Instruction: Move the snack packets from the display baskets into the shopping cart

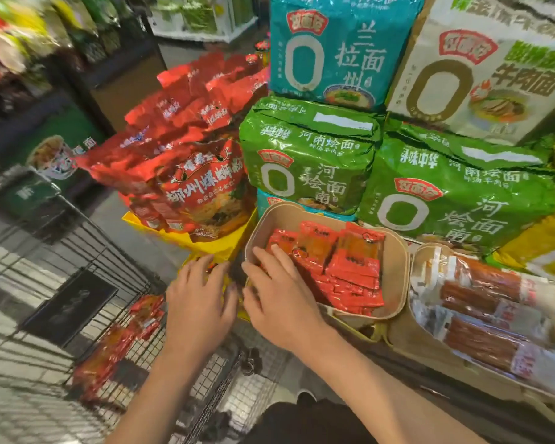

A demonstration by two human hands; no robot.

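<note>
Teal noodle pack [340, 49], far: 兰州拉面 beside a large "0".
Green noodle pack, middle [308, 161]: 河南烩面 and "0".
Green noodle pack, right [455, 193]: 河南烩面 and "0".
White noodle pack [487, 68], far right: 牛肉面 and "0".
Red bag [202, 187], left: 柳州螺蛳粉.

Both hands [237, 293] reach toward a basket [398, 277] of red snack packets [350, 270]; cart [77, 283] beside.
</note>
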